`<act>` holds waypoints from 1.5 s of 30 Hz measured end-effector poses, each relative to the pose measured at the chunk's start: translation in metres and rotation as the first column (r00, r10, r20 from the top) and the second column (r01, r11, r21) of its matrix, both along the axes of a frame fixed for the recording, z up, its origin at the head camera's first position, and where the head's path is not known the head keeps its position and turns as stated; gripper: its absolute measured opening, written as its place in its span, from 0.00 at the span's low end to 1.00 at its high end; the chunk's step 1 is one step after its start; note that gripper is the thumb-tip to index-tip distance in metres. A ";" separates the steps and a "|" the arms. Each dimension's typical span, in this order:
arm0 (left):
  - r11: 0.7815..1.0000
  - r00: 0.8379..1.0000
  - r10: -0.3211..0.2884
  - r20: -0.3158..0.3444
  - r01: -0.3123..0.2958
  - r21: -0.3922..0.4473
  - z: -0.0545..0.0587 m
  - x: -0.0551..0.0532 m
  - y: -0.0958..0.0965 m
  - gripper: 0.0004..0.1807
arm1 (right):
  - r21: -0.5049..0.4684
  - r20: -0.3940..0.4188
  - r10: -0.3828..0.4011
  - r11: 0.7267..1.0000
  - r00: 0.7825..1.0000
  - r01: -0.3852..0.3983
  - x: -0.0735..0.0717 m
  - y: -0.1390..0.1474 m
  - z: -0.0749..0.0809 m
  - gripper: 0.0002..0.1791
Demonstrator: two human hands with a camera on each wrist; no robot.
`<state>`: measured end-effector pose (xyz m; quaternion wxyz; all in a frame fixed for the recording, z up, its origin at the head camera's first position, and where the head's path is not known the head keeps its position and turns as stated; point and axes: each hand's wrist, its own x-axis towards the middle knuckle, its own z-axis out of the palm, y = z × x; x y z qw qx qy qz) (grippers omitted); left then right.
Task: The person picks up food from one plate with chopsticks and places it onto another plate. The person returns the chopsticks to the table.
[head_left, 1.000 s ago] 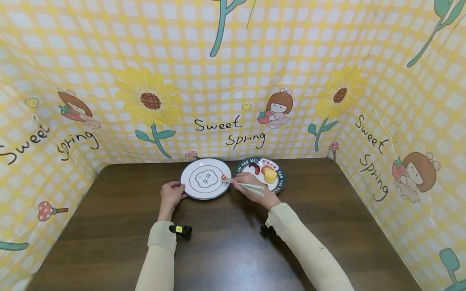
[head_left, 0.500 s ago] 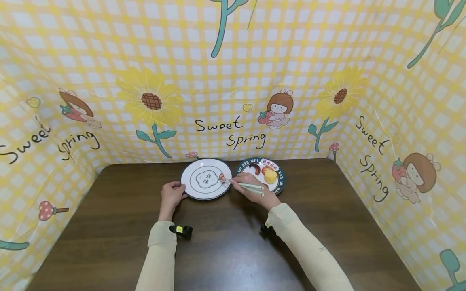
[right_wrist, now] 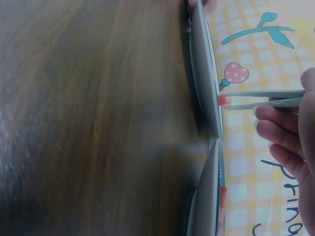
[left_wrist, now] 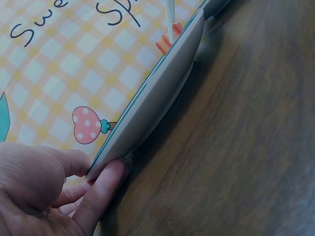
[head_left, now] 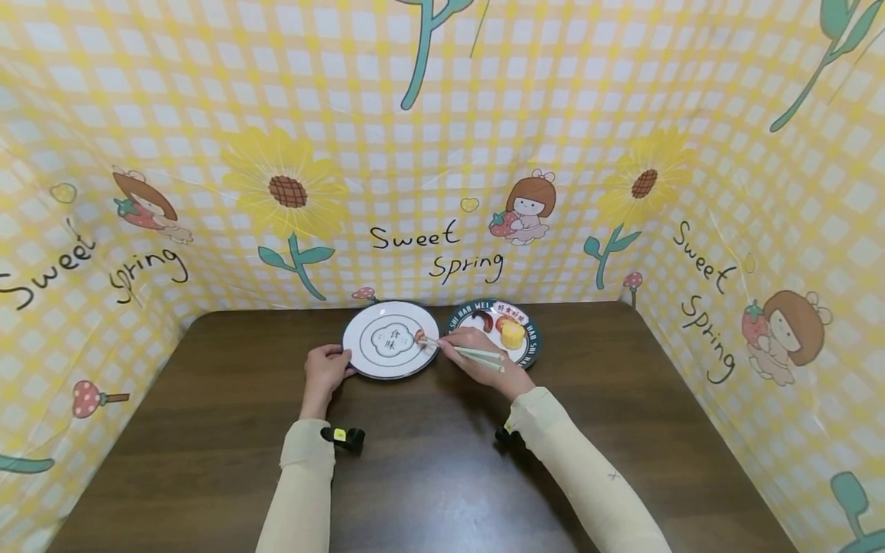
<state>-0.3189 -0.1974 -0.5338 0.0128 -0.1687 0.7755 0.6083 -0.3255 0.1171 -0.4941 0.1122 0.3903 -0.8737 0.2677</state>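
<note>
My left hand (head_left: 326,370) grips the left edge of a white plate (head_left: 362,338) with a blue rim, thumb above and fingers at the underside in the left wrist view. My right hand (head_left: 478,357) holds a pair of pale green chopsticks (head_left: 477,355), its wrist reaching across the second plate. Over the right part of the white plate, the tips straddle a small red-and-white striped food piece (left_wrist: 170,38) of unclear kind. In the right wrist view the tips stand apart around that food piece (right_wrist: 225,100); whether they still pinch it is unclear.
Beside it on the right is a dark-green-rimmed plate (head_left: 531,349) bearing a yellow corn-like piece (head_left: 512,333), a round red slice (head_left: 501,322) and a curved dark red piece (head_left: 487,320). A yellow checked cloth (head_left: 415,169) encloses the brown table (head_left: 429,461) at the back and sides.
The striped food piece and the chopstick tips have shifted slightly left, further onto the white plate. My left hand and both plates have stayed in place.
</note>
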 end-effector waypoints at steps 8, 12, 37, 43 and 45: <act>1.000 1.000 -0.003 0.004 0.003 -0.008 0.000 0.001 0.000 0.25 | -0.005 -0.010 -0.036 0.999 0.999 0.036 0.006 0.006 0.007 0.15; 1.000 1.000 -0.009 0.000 0.009 -0.012 0.001 0.002 0.000 0.26 | -0.023 -0.017 -0.042 0.999 0.999 0.042 0.012 0.009 0.014 0.15; 1.000 0.999 -0.022 -0.026 0.022 -0.008 0.003 0.004 0.000 0.26 | -0.060 -0.052 -0.145 0.988 0.988 0.142 0.014 0.060 0.007 0.14; 1.000 0.999 -0.024 -0.038 0.024 -0.007 0.001 0.004 0.000 0.25 | -0.132 -0.100 -0.161 0.980 0.982 0.148 0.015 0.075 0.005 0.20; 1.000 0.999 -0.024 -0.042 0.024 -0.005 0.000 0.004 0.000 0.26 | -0.146 -0.103 -0.168 0.978 0.980 0.152 0.015 0.080 0.004 0.20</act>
